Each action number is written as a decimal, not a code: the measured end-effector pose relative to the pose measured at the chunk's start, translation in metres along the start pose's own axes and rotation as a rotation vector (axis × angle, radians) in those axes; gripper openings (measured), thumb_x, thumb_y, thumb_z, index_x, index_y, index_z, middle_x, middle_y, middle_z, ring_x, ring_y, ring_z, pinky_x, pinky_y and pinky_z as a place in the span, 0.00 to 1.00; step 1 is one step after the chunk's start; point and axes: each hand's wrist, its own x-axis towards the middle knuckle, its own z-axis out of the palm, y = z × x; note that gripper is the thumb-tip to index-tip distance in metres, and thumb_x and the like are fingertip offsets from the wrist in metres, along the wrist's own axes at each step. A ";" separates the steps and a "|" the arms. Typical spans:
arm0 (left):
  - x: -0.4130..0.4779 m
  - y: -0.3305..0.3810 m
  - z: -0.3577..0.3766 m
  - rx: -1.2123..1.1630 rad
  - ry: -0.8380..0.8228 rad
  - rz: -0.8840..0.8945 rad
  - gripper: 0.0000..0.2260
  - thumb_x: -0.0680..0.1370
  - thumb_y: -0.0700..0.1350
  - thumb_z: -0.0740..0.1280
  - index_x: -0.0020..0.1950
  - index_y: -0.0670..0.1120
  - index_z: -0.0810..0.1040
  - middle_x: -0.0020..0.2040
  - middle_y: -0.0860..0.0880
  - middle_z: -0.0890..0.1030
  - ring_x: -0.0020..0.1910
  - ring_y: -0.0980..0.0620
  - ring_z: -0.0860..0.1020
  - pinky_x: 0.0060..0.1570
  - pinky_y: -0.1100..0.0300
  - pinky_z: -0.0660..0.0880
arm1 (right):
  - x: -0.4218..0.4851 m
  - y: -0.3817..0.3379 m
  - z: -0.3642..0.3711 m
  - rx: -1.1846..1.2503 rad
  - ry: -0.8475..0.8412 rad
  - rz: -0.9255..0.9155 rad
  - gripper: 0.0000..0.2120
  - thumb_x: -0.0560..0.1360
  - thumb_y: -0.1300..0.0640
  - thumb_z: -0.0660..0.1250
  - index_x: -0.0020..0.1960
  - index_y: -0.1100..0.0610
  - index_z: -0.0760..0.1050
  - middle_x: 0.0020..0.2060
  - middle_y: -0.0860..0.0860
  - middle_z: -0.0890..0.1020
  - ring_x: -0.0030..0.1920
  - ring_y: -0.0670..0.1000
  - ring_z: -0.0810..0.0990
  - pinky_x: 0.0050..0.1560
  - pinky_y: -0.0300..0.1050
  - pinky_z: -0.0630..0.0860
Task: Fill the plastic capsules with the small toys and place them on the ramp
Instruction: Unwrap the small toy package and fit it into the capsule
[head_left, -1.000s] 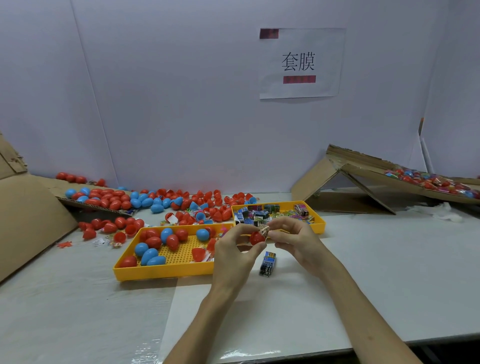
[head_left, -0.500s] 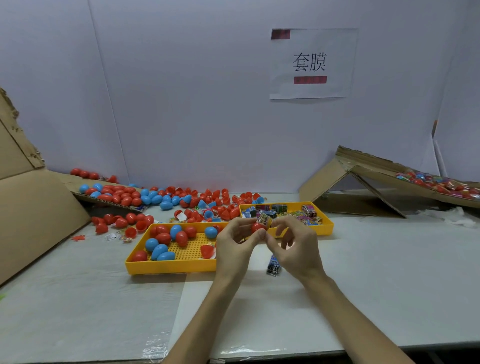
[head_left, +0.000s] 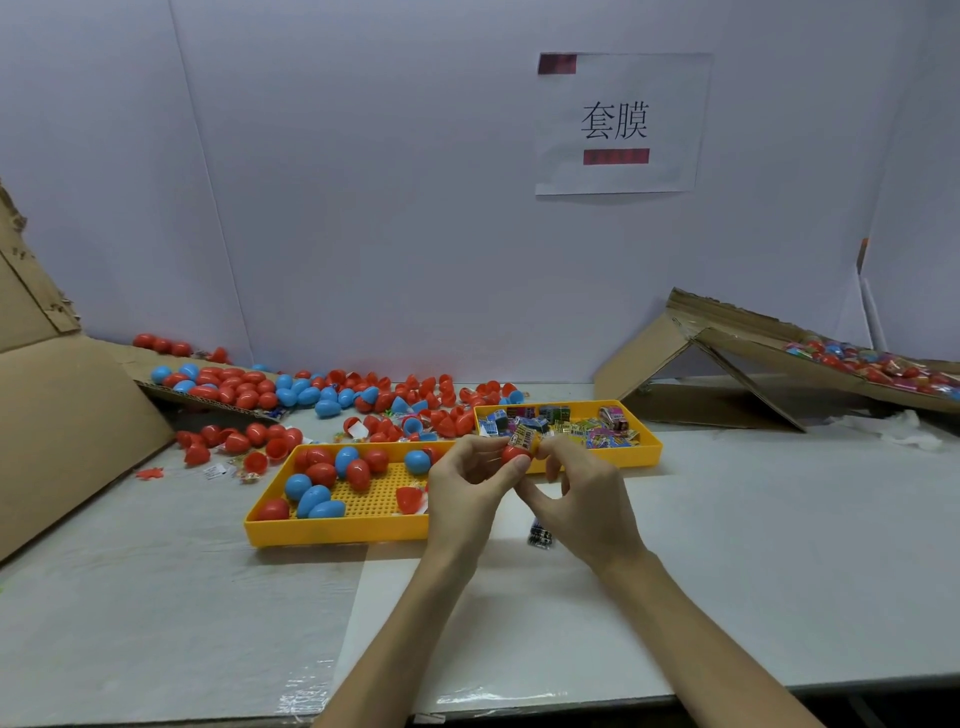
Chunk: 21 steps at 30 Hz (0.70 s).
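Nearer tray (head_left: 332, 531) holds capsules (head_left: 319, 473); farther tray (head_left: 623, 461) holds wrapped toys (head_left: 597, 435).

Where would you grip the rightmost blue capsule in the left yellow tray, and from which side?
Probably pinch the blue capsule across its rounded middle, coming from above. The raised rim of the yellow tray would block a low sideways approach, while the bare tray floor in front of the capsule leaves finger room.
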 end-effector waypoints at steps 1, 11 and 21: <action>0.000 0.000 0.000 0.003 0.002 0.001 0.09 0.73 0.42 0.77 0.49 0.51 0.81 0.45 0.51 0.84 0.45 0.62 0.83 0.41 0.71 0.77 | 0.000 -0.001 0.000 0.000 -0.010 -0.001 0.11 0.71 0.54 0.78 0.45 0.56 0.76 0.34 0.43 0.73 0.31 0.43 0.70 0.30 0.29 0.66; 0.001 -0.003 -0.001 0.038 0.046 -0.009 0.08 0.73 0.44 0.77 0.47 0.52 0.80 0.46 0.51 0.85 0.47 0.56 0.84 0.45 0.66 0.80 | 0.000 -0.005 0.001 0.008 -0.068 -0.014 0.10 0.72 0.61 0.77 0.47 0.59 0.77 0.36 0.43 0.75 0.37 0.38 0.67 0.35 0.22 0.63; 0.001 0.004 -0.001 -0.189 0.015 -0.097 0.14 0.68 0.49 0.73 0.50 0.43 0.83 0.44 0.45 0.87 0.46 0.48 0.86 0.43 0.60 0.82 | -0.001 -0.008 0.001 -0.088 0.110 -0.111 0.13 0.73 0.55 0.75 0.53 0.63 0.83 0.41 0.53 0.85 0.34 0.50 0.81 0.37 0.42 0.79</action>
